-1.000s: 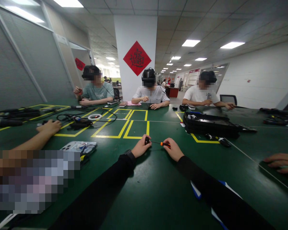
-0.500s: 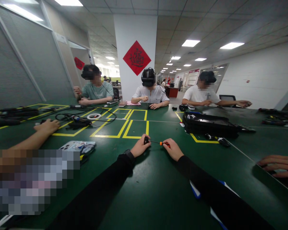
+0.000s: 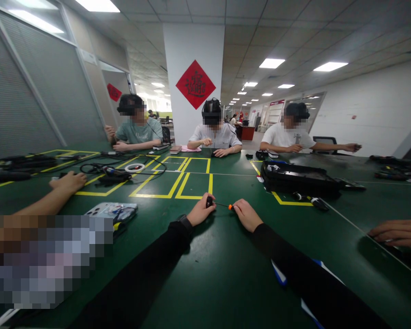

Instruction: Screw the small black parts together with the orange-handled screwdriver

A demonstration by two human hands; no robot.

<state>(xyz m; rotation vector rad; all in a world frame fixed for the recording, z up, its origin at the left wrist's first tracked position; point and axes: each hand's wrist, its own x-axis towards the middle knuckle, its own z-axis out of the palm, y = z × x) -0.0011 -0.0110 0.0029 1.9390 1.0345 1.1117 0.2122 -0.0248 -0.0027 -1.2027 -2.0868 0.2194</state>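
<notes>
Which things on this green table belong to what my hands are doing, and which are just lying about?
In the job:
small black part, held in the left hand
orange-collared screwdriver, held in the right hand, its shaft towards that part

Apparently just lying about:
white coil
long black tray
pale phone-like object

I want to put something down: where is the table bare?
Bare green table shows between the two black sleeves, and inside the yellow tape rectangle just beyond the left hand. It's crowded around the tangled cables and black case.
</notes>
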